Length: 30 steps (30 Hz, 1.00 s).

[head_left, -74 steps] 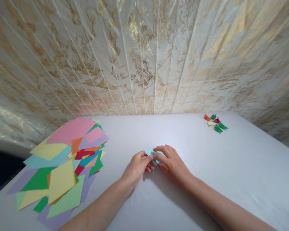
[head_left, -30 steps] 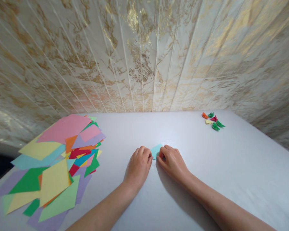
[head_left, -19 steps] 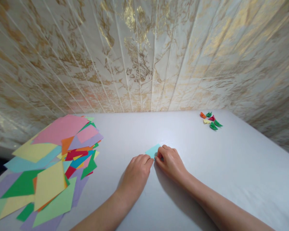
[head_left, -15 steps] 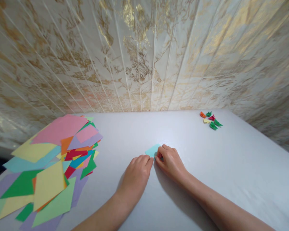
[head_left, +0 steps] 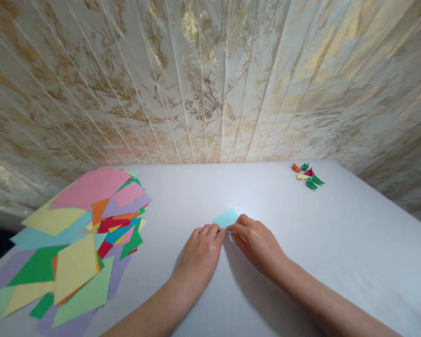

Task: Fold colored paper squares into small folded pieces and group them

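Note:
A small light-blue paper piece (head_left: pixel 225 217) lies flat on the white table (head_left: pixel 301 234) just beyond my fingertips. My left hand (head_left: pixel 199 255) rests palm down with curled fingers, its fingertips pressing the near edge of the paper. My right hand (head_left: pixel 257 243) pinches the same near edge with thumb and forefinger, touching my left hand's fingertips. Most of the paper shows; its near edge is hidden under my fingers.
A loose heap of coloured paper sheets (head_left: pixel 77 234) covers the table's left side. Several small folded paper pieces (head_left: pixel 308 175) in green, red, orange and yellow sit at the far right. A cream and gold patterned wall (head_left: pixel 210 79) rises behind the table.
Both hands stayed on the light-blue paper. My right hand went from spread flat over it to curled, then to a pinch at its near edge. More of the paper shows now.

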Each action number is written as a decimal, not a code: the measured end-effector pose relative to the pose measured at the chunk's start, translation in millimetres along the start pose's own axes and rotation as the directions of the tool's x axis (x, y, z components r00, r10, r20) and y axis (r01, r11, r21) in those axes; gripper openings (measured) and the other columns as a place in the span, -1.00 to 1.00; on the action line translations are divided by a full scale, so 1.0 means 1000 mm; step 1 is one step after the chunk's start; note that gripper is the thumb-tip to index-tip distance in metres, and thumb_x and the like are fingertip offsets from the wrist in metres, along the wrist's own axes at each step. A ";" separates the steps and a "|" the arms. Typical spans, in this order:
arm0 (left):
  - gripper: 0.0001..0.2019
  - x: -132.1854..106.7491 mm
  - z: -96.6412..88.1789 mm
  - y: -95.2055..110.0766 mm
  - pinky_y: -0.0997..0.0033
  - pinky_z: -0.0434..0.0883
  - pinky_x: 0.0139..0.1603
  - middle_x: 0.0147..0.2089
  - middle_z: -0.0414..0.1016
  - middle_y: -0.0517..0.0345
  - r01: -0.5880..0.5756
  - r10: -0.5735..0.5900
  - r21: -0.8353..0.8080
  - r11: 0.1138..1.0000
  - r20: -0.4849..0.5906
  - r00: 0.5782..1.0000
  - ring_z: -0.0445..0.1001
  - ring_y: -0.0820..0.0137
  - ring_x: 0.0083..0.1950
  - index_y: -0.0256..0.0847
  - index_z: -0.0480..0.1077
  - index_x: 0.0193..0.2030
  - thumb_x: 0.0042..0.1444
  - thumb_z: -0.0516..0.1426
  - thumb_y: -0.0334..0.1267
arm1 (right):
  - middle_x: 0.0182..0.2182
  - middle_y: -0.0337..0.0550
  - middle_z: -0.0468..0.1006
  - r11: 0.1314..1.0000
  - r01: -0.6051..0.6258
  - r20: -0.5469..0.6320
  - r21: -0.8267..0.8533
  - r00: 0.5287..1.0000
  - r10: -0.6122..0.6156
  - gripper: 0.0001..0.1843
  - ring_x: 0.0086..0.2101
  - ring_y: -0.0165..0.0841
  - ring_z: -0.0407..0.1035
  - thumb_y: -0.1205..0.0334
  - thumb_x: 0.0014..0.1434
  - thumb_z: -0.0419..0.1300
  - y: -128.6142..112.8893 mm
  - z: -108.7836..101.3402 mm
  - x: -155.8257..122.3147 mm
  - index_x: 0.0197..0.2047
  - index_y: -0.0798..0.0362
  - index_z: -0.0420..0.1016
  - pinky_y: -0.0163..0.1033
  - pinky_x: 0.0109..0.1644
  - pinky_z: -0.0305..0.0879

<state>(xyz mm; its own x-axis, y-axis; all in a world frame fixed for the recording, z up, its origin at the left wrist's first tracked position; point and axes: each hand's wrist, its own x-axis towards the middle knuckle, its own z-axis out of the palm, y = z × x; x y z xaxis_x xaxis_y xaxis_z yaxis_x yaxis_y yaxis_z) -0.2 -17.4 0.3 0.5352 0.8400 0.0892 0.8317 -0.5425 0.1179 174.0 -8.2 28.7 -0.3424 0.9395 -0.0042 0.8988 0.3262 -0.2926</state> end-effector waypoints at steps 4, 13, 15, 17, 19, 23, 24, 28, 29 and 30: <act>-0.69 0.000 -0.004 0.001 0.13 0.40 0.08 0.01 0.47 0.05 0.013 -0.013 -0.021 1.000 0.014 1.000 0.42 0.21 0.06 -0.19 0.36 0.13 0.32 -0.02 -0.46 | -0.24 -0.14 0.52 0.989 0.029 0.057 -0.146 0.998 -0.020 -0.76 -0.24 -0.29 0.45 0.34 0.34 0.08 -0.012 0.001 -0.007 -0.09 -0.08 0.56 -0.23 -0.19 0.17; -0.62 -0.001 -0.007 0.003 0.10 0.41 0.10 0.04 0.48 -0.01 0.019 -0.019 -0.034 0.999 0.013 1.000 0.43 0.19 0.09 -0.21 0.35 0.17 0.26 -0.01 -0.53 | -0.23 -0.06 0.59 0.932 0.049 0.185 -0.358 0.982 0.020 -0.75 -0.20 -0.18 0.47 0.47 0.28 0.10 -0.016 -0.005 -0.017 -0.08 0.07 0.55 -0.12 -0.18 0.24; -0.61 0.000 -0.007 0.003 0.08 0.41 0.10 0.04 0.48 -0.03 0.020 -0.019 -0.043 0.999 0.013 1.000 0.43 0.17 0.09 -0.22 0.35 0.17 0.24 0.00 -0.54 | -0.22 -0.02 0.59 0.928 0.057 0.193 -0.369 0.981 0.017 -0.74 -0.20 -0.17 0.47 0.49 0.26 0.10 -0.018 -0.006 -0.018 -0.09 0.09 0.56 -0.11 -0.16 0.26; -0.60 -0.001 -0.005 0.002 0.05 0.41 0.11 0.03 0.48 -0.05 0.018 -0.017 -0.059 0.998 0.019 1.000 0.43 0.15 0.09 -0.24 0.36 0.16 0.22 0.01 -0.55 | -0.24 -0.02 0.59 0.929 0.059 0.186 -0.365 0.982 0.011 -0.76 -0.21 -0.17 0.47 0.49 0.24 0.12 -0.018 -0.008 -0.018 -0.12 0.09 0.57 -0.10 -0.17 0.27; -0.58 -0.002 -0.002 0.001 0.02 0.39 0.15 0.08 0.46 -0.10 0.025 -0.025 -0.075 0.997 0.004 1.000 0.41 0.12 0.13 -0.25 0.36 0.16 0.19 0.02 -0.57 | -0.27 -0.03 0.58 0.935 0.040 0.165 -0.353 0.986 0.020 -0.78 -0.23 -0.18 0.47 0.49 0.23 0.14 -0.016 -0.008 -0.018 -0.18 0.08 0.57 -0.13 -0.20 0.27; -0.53 -0.003 0.010 -0.005 -0.07 0.27 0.28 0.32 0.23 -0.21 0.064 -0.074 -0.121 0.991 -0.085 0.994 0.21 0.02 0.34 -0.22 0.39 0.13 0.10 0.04 -0.62 | -0.25 -0.07 0.55 0.953 0.027 0.038 -0.300 0.999 -0.017 -0.76 -0.24 -0.22 0.45 0.49 0.27 0.10 -0.013 0.000 -0.018 -0.11 0.04 0.52 -0.18 -0.25 0.26; -0.53 -0.003 0.013 -0.007 -0.07 0.25 0.29 0.33 0.21 -0.20 0.067 -0.082 -0.146 0.987 -0.099 0.992 0.18 0.03 0.35 -0.20 0.40 0.11 0.09 0.04 -0.62 | -0.22 -0.09 0.54 0.959 0.065 0.009 -0.276 0.998 -0.065 -0.72 -0.23 -0.23 0.44 0.50 0.27 0.09 -0.013 0.004 -0.018 -0.05 0.03 0.49 -0.18 -0.25 0.27; -0.54 0.001 0.019 -0.014 0.02 0.27 0.28 0.22 0.31 -0.05 0.061 -0.108 -0.289 0.955 -0.148 0.983 0.27 0.17 0.26 -0.14 0.39 0.04 0.07 0.00 -0.64 | -0.15 -0.08 0.52 0.955 0.172 -0.036 -0.243 0.982 -0.186 -0.66 -0.18 -0.21 0.41 0.53 0.24 0.09 -0.016 0.023 -0.017 0.03 0.07 0.42 -0.14 -0.19 0.30; -0.54 0.003 0.019 -0.016 0.05 0.30 0.25 0.16 0.36 -0.01 0.058 -0.118 -0.331 0.942 -0.164 0.979 0.31 0.21 0.21 -0.13 0.38 0.03 0.07 -0.02 -0.64 | -0.14 -0.08 0.52 0.953 0.176 -0.044 -0.245 0.980 -0.193 -0.67 -0.17 -0.20 0.41 0.53 0.24 0.09 -0.016 0.027 -0.016 0.03 0.09 0.42 -0.13 -0.18 0.30; -0.54 0.005 0.018 -0.019 0.09 0.33 0.21 0.09 0.39 0.02 0.054 -0.129 -0.372 0.927 -0.179 0.975 0.34 0.24 0.15 -0.12 0.37 0.03 0.08 -0.03 -0.63 | -0.14 -0.08 0.52 0.954 0.178 -0.050 -0.241 0.979 -0.196 -0.69 -0.17 -0.20 0.41 0.53 0.24 0.09 -0.016 0.030 -0.016 0.01 0.09 0.43 -0.11 -0.16 0.31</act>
<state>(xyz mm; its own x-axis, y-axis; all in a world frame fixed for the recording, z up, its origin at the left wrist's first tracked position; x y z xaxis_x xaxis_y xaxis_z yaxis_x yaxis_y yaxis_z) -10.5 -3.3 -19.6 0.3882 0.8873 0.2490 0.7450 -0.4612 0.4820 157.0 -31.2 5.2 -0.4977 0.8614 0.1013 0.8623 0.5040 -0.0491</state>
